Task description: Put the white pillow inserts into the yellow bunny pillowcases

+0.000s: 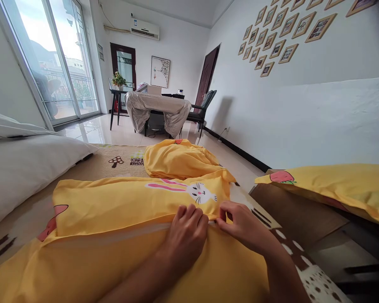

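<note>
A yellow pillowcase (113, 202) with a rabbit print lies across the patterned mat in front of me, a long edge or opening running across it. My left hand (189, 231) is closed on that edge near the middle, knuckles up. Just to its right, my right hand (240, 221) pinches the same edge below the rabbit's face, thumb and forefinger together. Pale material shows along the edge left of my hands. Behind the pillowcase is a bunched yellow cloth (180, 160).
White pillows (28, 164) lie at the left on the mat (120, 164). Another yellow pillow (341, 185) rests at the right. Farther back stand a covered table (158, 103), a black chair (204, 109) and a stool with a plant (118, 80).
</note>
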### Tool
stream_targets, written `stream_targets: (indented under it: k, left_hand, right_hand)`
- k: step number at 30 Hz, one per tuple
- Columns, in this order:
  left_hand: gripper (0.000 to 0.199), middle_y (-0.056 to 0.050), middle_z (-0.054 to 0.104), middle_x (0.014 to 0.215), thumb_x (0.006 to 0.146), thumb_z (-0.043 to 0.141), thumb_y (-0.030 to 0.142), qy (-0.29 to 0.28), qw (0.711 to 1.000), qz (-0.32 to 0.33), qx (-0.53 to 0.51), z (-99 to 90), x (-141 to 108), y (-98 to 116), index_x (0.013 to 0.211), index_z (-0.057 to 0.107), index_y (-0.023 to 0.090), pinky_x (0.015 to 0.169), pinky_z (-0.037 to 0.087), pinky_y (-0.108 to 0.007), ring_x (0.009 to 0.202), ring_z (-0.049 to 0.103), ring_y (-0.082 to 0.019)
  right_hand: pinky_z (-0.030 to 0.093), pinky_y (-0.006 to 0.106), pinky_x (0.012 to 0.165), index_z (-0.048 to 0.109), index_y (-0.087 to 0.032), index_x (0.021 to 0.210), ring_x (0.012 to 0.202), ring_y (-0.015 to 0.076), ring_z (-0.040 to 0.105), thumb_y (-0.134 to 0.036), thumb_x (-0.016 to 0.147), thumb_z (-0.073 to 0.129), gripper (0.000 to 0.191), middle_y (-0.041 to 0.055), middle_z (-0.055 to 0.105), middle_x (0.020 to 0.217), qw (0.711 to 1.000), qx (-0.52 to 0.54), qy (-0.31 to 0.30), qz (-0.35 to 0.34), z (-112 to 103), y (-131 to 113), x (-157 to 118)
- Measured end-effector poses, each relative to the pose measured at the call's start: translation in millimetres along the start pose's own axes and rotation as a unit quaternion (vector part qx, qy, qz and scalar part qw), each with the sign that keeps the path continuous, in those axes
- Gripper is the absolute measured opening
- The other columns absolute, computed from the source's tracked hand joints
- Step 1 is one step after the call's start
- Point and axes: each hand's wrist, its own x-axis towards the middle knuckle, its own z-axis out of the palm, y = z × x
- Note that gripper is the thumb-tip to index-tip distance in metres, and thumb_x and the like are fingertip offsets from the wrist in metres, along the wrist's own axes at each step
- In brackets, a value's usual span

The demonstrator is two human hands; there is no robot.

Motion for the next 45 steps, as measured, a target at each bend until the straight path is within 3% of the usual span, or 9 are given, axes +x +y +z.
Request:
stream_targets:
  k: [8, 17, 23, 30, 39, 45]
  left_hand:
    - [0.014, -0.002, 0.053, 0.077, 0.085, 0.054, 0.008, -0.012, 1.000, -0.003, 0.005, 0.4, -0.3, 0.4, 0.076, 0.049, 0.018, 0.072, 0.031, -0.034, 0.077, 0.046, -0.019]
    - [0.015, -0.002, 0.053, 0.075, 0.085, 0.053, 0.008, -0.013, 1.000, 0.004, 0.014, 1.7, -0.6, 1.6, 0.074, 0.050, 0.017, 0.072, 0.031, -0.034, 0.076, 0.046, -0.019]
    - [0.014, -0.002, 0.053, 0.077, 0.085, 0.054, 0.009, -0.016, 1.000, -0.007, 0.000, 0.9, -1.8, 0.7, 0.076, 0.050, 0.018, 0.073, 0.031, -0.034, 0.078, 0.046, -0.019]
    - [0.015, -0.002, 0.053, 0.076, 0.085, 0.055, 0.009, -0.011, 1.000, -0.007, 0.000, 0.7, -0.2, 0.8, 0.075, 0.050, 0.017, 0.073, 0.031, -0.033, 0.077, 0.046, -0.019]
    - [0.015, -0.002, 0.053, 0.076, 0.085, 0.054, 0.009, -0.015, 1.000, -0.005, 0.001, 1.0, -0.2, 1.0, 0.075, 0.050, 0.018, 0.072, 0.032, -0.034, 0.077, 0.046, -0.019]
    - [0.015, -0.002, 0.053, 0.075, 0.086, 0.053, 0.009, -0.026, 1.000, 0.000, 0.008, 0.8, -0.3, 1.4, 0.074, 0.050, 0.018, 0.073, 0.031, -0.034, 0.077, 0.046, -0.020]
  right_hand:
    - [0.027, 0.028, 0.059, 0.038, -0.021, 0.064, 0.069, 0.0172, 0.051, -0.016, 0.075, 0.045, 0.015, 0.0032, 0.060, 0.073, 0.988, -0.139, -0.024, 0.061, 12.6, 7.9, 5.1]
    - [0.027, 0.031, 0.063, 0.041, -0.021, 0.065, 0.073, 0.0204, 0.057, -0.014, 0.077, 0.041, 0.014, 0.0066, 0.061, 0.075, 0.963, -0.254, 0.026, 0.086, 17.8, 0.3, 1.4]
    - [0.022, 0.030, 0.057, 0.036, -0.021, 0.062, 0.066, 0.0178, 0.052, -0.018, 0.079, 0.043, 0.019, 0.0040, 0.059, 0.067, 0.977, -0.195, -0.034, 0.083, 12.4, 2.5, -0.1]
    - [0.024, 0.029, 0.058, 0.045, -0.020, 0.069, 0.072, 0.0189, 0.056, -0.018, 0.083, 0.042, 0.014, 0.0063, 0.066, 0.079, 0.984, -0.145, -0.094, 0.046, 14.9, 10.3, 1.8]
    - [0.030, 0.029, 0.065, 0.055, -0.019, 0.068, 0.078, 0.0202, 0.058, -0.018, 0.082, 0.043, 0.019, 0.0073, 0.068, 0.081, 0.989, -0.102, -0.101, 0.038, 12.6, 14.6, 7.4]
    - [0.030, 0.029, 0.063, 0.057, -0.019, 0.069, 0.082, 0.0221, 0.058, -0.018, 0.080, 0.044, 0.017, 0.0087, 0.068, 0.085, 0.983, -0.140, -0.079, 0.091, 16.0, 9.2, 7.9]
